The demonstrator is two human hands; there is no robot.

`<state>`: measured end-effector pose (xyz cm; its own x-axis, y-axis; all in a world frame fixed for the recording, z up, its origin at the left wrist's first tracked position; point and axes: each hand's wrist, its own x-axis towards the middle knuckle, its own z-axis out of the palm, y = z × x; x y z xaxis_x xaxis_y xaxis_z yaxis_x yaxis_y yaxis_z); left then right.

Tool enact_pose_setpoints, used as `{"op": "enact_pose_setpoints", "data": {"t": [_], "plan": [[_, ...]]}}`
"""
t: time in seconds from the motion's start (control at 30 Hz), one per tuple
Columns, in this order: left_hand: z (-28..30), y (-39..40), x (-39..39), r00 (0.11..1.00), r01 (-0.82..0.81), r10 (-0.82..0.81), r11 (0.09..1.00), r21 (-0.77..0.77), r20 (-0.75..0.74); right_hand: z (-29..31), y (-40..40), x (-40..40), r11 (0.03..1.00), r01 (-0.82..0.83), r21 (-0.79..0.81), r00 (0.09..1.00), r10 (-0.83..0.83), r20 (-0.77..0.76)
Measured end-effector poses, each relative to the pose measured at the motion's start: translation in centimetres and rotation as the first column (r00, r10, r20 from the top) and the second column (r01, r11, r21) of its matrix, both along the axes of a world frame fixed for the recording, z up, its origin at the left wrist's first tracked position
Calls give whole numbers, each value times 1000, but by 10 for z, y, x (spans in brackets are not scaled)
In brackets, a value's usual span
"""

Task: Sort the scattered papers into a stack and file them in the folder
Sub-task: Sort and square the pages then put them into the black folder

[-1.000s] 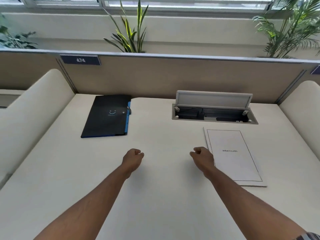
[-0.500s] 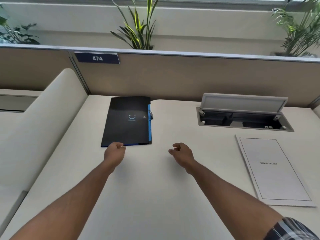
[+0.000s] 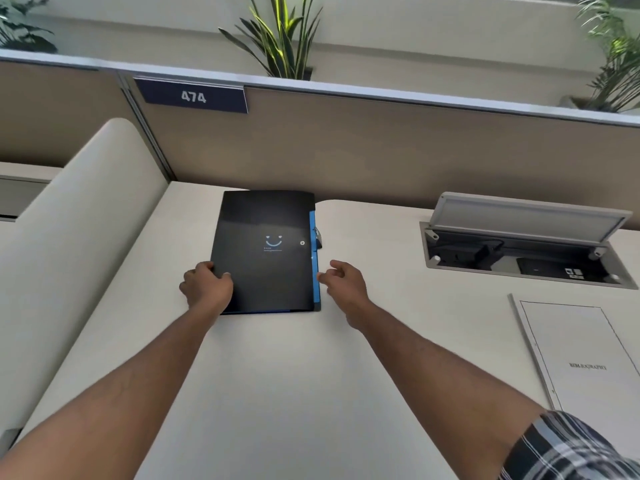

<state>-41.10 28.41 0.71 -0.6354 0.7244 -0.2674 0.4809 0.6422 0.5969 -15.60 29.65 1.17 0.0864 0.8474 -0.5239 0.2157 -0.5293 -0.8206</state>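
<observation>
Black folder (image 3: 266, 251) with a blue edge, flat and closed on a pale desk (image 3: 294, 393). Left hand (image 3: 207, 287) gripping its near left edge, thumb on the cover. Right hand (image 3: 343, 284) just beside the blue edge, fingers loosely curled, contact unclear. Stack of papers (image 3: 581, 358) well apart at right, below an open cable hatch (image 3: 526, 244). Sign (image 3: 192, 96) reading 474 on the partition.

The white table (image 3: 311, 393) abuts a tan partition (image 3: 381, 147) at its far edge. A dark nameplate (image 3: 192, 96) reading "474" is mounted on the partition's upper left. A cable hatch (image 3: 519, 244), lid raised, is recessed in the table near the partition. Potted plants (image 3: 280, 36) stand behind the partition.
</observation>
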Motion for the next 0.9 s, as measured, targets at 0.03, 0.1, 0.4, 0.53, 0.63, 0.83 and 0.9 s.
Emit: {"op": "enact_pose_setpoints", "data": {"t": [0.03,0.1,0.4,0.53,0.63,0.83,0.9], "plan": [[-1,5,-1,1000,7,-7,1000,6,-2,-1,5,-3,1000,17,-3,1000,-17,9],[-2,12,-1,1000,-6,6,1000,4,8,-1,12,-9,1000,22,-7,998,-22,54],[-1,7,11,977,-106,105,994,-5,185,-7,9,-5,999,-5,33,996,2,85],[1,-14,31,939,-107,112,994,-32,326,-2,-17,10,998,42,40,997,-44,69],[3,-35,48,909,-101,101,995,-20,404,1,-45,28,997,66,32,998,-65,-9],[9,-90,80,832,45,-52,999,28,552,14,-120,82,1000,14,-1,994,-14,-104],[14,-106,94,769,34,-77,996,79,634,18,-146,102,1000,-4,-18,994,2,-108]]}}
